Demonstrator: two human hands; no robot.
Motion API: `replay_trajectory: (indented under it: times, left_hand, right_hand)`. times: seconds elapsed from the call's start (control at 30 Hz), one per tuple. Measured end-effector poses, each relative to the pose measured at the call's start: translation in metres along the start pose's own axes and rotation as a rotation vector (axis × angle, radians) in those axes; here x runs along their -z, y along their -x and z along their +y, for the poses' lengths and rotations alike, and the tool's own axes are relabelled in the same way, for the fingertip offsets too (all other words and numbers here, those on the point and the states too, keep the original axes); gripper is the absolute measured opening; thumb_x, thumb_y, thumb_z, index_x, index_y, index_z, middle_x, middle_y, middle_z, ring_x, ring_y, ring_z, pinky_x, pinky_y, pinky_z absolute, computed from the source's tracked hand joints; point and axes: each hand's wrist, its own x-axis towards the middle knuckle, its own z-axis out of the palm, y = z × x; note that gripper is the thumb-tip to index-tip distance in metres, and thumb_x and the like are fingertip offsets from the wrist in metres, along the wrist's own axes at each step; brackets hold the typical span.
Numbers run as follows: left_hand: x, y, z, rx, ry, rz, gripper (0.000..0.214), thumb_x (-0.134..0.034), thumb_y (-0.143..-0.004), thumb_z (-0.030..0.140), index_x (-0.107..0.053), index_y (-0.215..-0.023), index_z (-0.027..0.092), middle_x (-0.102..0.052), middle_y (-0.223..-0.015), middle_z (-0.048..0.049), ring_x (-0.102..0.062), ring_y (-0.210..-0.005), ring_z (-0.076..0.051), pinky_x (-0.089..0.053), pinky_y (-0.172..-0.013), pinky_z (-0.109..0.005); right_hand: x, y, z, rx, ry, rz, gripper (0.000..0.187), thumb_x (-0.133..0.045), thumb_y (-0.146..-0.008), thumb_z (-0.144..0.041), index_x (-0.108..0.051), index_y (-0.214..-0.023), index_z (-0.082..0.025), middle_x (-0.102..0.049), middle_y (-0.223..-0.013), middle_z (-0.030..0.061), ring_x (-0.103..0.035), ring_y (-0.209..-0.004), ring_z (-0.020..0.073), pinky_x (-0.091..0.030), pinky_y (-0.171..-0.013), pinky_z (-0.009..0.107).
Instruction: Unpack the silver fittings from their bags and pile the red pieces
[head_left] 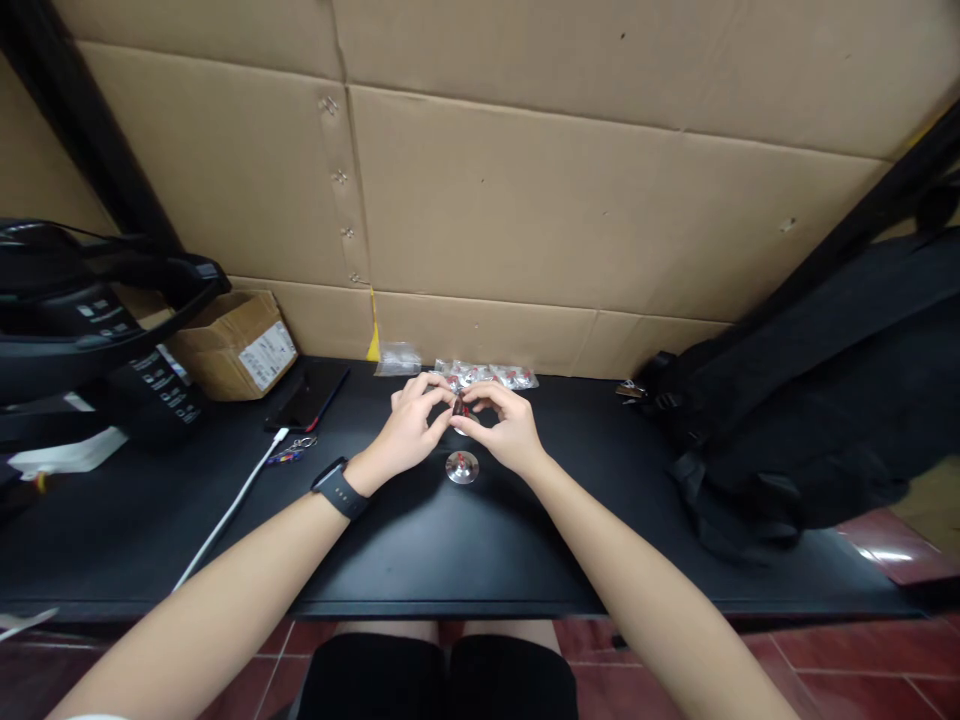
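My left hand (417, 418), with a dark watch on its wrist, and my right hand (502, 425) meet above the middle of the black table. Their fingertips close from both sides around a small dark piece (458, 406) with some red near it; its kind is too small to tell. A shiny round metal disc (462, 467) with a red centre lies flat on the table just below my hands. Another silvery disc (469, 426) shows partly between my hands, mostly hidden by my fingers. Behind them is a row of clear packets (495, 376) with silver and red contents.
A cardboard wall (525, 200) rises behind the table (420, 560). To the left are an open carton (232, 345), a phone (309, 395), a white cable (232, 510), keys (292, 450) and a black bag (150, 380). A black backpack (810, 400) fills the right side.
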Motion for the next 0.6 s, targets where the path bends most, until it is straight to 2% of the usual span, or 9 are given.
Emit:
replay_trajectory:
  times: [0.23, 0.43, 0.53, 0.6]
  left_hand:
    - [0.001, 0.001, 0.001, -0.007, -0.119, 0.003, 0.014, -0.054, -0.094, 0.030, -0.066, -0.097, 0.024, -0.059, -0.121, -0.0067, -0.050, -0.118, -0.026, -0.036, -0.092, -0.041]
    - [0.000, 0.002, 0.000, -0.014, -0.132, -0.042, 0.017, -0.053, -0.095, 0.035, -0.067, -0.097, 0.025, -0.059, -0.123, -0.0060, -0.049, -0.118, -0.026, -0.035, -0.092, -0.041]
    - [-0.003, 0.003, 0.001, 0.003, -0.137, -0.001, 0.017, -0.054, -0.095, 0.036, -0.067, -0.095, 0.025, -0.059, -0.122, -0.0058, -0.050, -0.118, -0.026, -0.034, -0.092, -0.042]
    - [-0.005, 0.003, 0.001, 0.037, -0.141, 0.044, 0.016, -0.055, -0.095, 0.035, -0.067, -0.094, 0.025, -0.059, -0.120, -0.0062, -0.050, -0.117, -0.026, -0.034, -0.092, -0.042]
  right_hand:
    - [-0.009, 0.003, 0.007, -0.285, -0.271, -0.041, 0.030, -0.071, -0.083, -0.049, -0.064, -0.092, -0.021, -0.072, -0.097, 0.0055, -0.072, -0.079, 0.0196, -0.059, -0.070, 0.031]
    - [-0.011, 0.003, 0.010, -0.336, -0.327, -0.031, 0.032, -0.072, -0.080, -0.052, -0.066, -0.088, -0.022, -0.072, -0.085, 0.0037, -0.070, -0.072, 0.0191, -0.059, -0.069, 0.031]
    - [-0.011, 0.003, 0.012, -0.359, -0.324, -0.025, 0.031, -0.072, -0.081, -0.052, -0.068, -0.087, -0.021, -0.072, -0.081, 0.0034, -0.068, -0.066, 0.0180, -0.059, -0.066, 0.032]
    - [-0.011, 0.003, 0.012, -0.356, -0.313, -0.025, 0.031, -0.072, -0.081, -0.051, -0.069, -0.088, -0.021, -0.072, -0.085, 0.0044, -0.070, -0.071, 0.0193, -0.060, -0.069, 0.033]
